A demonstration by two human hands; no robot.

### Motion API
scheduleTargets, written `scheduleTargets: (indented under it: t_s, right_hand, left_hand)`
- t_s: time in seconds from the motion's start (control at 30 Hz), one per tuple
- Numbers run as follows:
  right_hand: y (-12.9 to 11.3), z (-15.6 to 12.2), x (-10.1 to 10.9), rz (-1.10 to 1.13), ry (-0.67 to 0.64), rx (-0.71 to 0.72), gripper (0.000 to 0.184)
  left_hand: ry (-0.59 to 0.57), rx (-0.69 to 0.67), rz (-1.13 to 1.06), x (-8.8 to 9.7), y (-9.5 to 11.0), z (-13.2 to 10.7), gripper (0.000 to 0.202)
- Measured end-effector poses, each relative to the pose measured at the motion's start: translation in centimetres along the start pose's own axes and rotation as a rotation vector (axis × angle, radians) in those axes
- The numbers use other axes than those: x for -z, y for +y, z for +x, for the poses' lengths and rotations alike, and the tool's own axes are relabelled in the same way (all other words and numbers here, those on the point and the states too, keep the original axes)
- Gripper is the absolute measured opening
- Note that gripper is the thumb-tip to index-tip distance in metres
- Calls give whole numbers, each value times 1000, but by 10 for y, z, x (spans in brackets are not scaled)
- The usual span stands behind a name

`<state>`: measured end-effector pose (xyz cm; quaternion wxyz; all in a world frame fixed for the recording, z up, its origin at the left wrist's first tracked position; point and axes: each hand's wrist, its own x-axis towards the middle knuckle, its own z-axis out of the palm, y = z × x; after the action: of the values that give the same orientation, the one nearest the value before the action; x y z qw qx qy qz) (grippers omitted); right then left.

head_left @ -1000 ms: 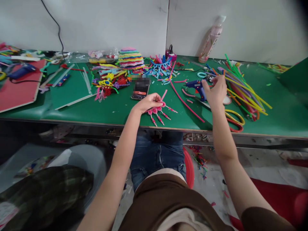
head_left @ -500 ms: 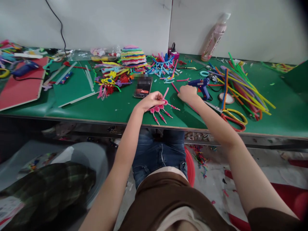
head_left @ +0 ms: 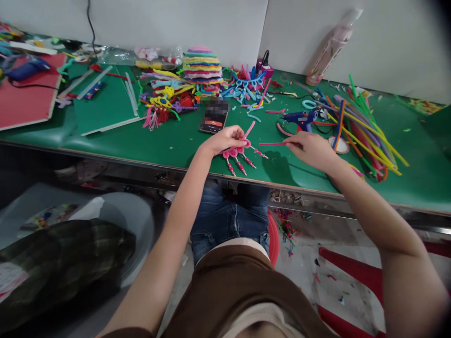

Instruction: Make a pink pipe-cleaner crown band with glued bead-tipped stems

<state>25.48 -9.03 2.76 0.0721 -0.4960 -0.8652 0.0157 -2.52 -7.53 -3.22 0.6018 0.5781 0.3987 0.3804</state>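
Observation:
Pinched in my left hand [head_left: 229,139] is a pink pipe-cleaner craft [head_left: 241,151], with a row of round coils and several beaded strands hanging toward the table's front edge. A short pink end sticks up past my fingertips. To the right, my right hand [head_left: 312,148] is closed on a thin pink pipe cleaner [head_left: 272,144], its free end pointing left toward the craft without touching it. Just beyond my right hand lies a blue glue gun [head_left: 301,120]. The scissors are mostly covered by my right forearm. Behind my left hand is a phone [head_left: 214,116].
Bundled long pipe cleaners [head_left: 369,134] lie at the right of the green table [head_left: 176,155]. A striped woolly hat-like piece [head_left: 202,65] and colourful scraps stand at the back. A bottle [head_left: 331,49] leans on the wall. A red board [head_left: 31,96] with another glue gun [head_left: 27,68] is left.
My right hand has moved right and toward me, drawing the pink pipe cleaner away from beside the glue gun. My left hand still holds the craft. The view has shifted slightly.

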Motion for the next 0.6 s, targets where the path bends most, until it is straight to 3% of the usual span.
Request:
scheduleTargets:
  t_s: [0.13,0.37,0.6]
  right_hand:
    - [1,2,-2,83,167,4,29]
    - [-6,25,-8,329,146,311,30]
    - [-19,18,-13,301,158,161,27]
  left_hand:
    - [-6,-4,28,0,0,0,22]
    - [-118,1,42,-2,6,-6,21]
    - [-227,-12,82,-1,8,-8,23]
